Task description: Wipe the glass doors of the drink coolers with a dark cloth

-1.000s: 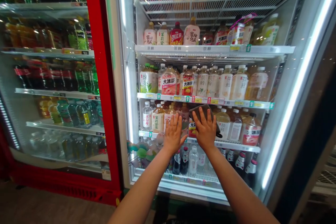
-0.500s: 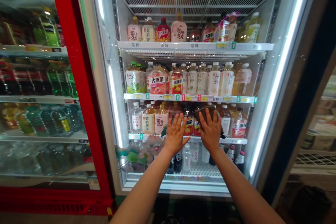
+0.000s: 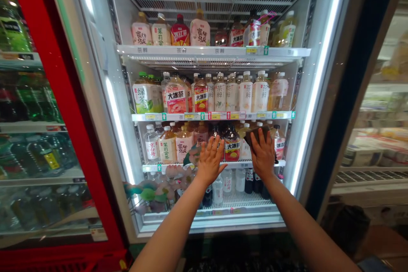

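Note:
My left hand [image 3: 210, 160] lies with fingers spread against the glass door of a lit drinks cooler, holding nothing. To its right, my right hand [image 3: 263, 153] presses a dark cloth [image 3: 253, 136] to the same glass, its fingers over the cloth. Behind the hands, a shelf [image 3: 178, 165] carries bottles, among them a dark tea bottle with a red and yellow label [image 3: 232, 143] between the two hands. Flower pictures [image 3: 153, 191] show at the lower left of the glass.
Further bottles stand on the middle shelf [image 3: 178, 117] and upper shelf [image 3: 210, 51]. A red-framed cooler [image 3: 44, 51] stands at the left. Shelves with packaged goods [image 3: 366, 153] are at the right, with a dark round object [image 3: 350, 225] below.
The view has shifted right, so the cooler appears further left. My right hand and the cloth have moved right across the glass, away from my left hand.

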`<action>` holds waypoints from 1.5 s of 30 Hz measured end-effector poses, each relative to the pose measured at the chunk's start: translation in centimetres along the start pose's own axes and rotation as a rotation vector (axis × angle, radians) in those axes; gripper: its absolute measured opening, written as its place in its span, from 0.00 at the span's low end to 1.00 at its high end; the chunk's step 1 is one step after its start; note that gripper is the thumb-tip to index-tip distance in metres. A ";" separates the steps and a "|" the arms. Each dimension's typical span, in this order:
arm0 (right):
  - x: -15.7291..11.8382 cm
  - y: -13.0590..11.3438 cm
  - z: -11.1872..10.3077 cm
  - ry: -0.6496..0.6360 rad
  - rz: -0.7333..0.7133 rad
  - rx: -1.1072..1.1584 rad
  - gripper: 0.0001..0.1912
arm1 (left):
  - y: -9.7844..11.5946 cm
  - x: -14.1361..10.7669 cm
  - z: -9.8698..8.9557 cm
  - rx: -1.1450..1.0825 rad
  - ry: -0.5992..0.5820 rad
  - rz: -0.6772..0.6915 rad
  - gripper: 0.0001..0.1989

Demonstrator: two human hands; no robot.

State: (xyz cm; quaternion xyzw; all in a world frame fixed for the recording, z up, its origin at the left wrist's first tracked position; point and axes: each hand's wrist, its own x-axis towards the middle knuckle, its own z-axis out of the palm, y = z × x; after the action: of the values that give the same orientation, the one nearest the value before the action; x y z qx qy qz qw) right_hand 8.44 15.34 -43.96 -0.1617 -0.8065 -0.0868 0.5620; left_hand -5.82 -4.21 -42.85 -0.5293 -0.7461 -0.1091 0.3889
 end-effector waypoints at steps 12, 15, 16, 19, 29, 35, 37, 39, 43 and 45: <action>-5.5 2.5 0.2 -0.050 0.010 -0.009 0.43 | 0.4 1.1 1.7 -0.015 0.010 0.007 0.59; -3.9 3.4 0.7 0.050 0.149 -0.010 0.43 | 0.2 1.2 1.9 -0.018 0.010 0.006 0.58; -3.2 3.1 0.9 0.068 0.169 -0.018 0.42 | 0.3 1.2 2.0 -0.018 0.011 0.005 0.58; -2.4 1.7 1.5 0.051 0.135 -0.046 0.41 | 0.4 1.3 1.9 -0.013 0.025 0.006 0.56; -5.1 7.4 -0.2 0.000 0.207 -0.036 0.38 | 1.3 1.5 0.7 -0.012 0.096 0.002 0.57; -1.9 5.3 0.2 -0.001 0.142 -0.049 0.41 | 4.6 2.7 0.9 -0.020 0.064 0.147 0.54; -3.8 4.7 0.5 -0.058 0.067 -0.044 0.41 | 5.6 3.1 1.2 -0.005 0.042 0.201 0.53; -6.2 5.4 0.7 -0.075 0.070 -0.042 0.41 | 6.2 3.4 1.5 0.010 0.024 0.232 0.52; -7.2 8.9 0.3 -0.027 0.209 -0.024 0.41 | 6.1 3.4 2.3 0.019 -0.023 0.227 0.55; -5.4 10.2 0.1 0.031 0.296 -0.006 0.39 | 5.8 3.4 2.8 0.021 -0.053 0.205 0.57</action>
State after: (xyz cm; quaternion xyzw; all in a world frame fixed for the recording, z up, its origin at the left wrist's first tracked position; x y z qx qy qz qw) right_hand 13.74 23.98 -49.50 -0.2792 -0.7650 -0.0079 0.5804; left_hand -2.53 2.18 -43.78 -0.6016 -0.6991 -0.0467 0.3835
